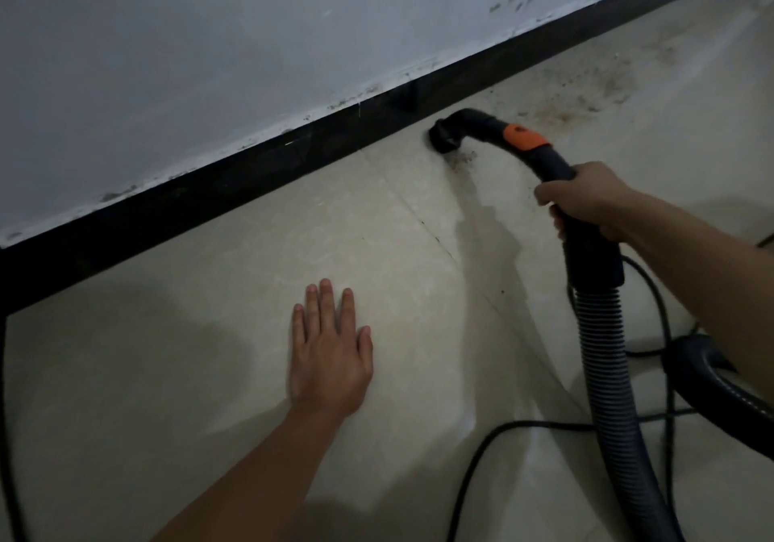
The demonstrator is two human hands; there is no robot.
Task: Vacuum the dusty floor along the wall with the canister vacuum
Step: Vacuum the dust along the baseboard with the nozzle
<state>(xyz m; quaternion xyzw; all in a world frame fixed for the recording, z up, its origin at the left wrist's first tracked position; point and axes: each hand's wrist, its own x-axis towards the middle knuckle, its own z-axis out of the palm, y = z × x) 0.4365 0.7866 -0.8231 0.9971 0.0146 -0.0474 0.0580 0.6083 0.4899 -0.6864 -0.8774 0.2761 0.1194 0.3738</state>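
Pale floor (pixel 167 374) meeting black skirting (pixel 234 181), your right hand (pixel 586 202) clamped round vacuum handle (pixel 548 164), nozzle (pixel 444 139) beside skirting, dust (pixel 586 84) beyond, your left hand (pixel 331 357) flat, fingers straight, on open tile.

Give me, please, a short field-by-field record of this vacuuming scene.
left hand: flat on the floor, fingers straight
right hand: grips the vacuum handle
nozzle: down on the floor, at the black baseboard
dust: patch to the right of the nozzle, along the wall
hose: ribbed, runs from the handle to the bottom edge
cord: black, lying on the floor
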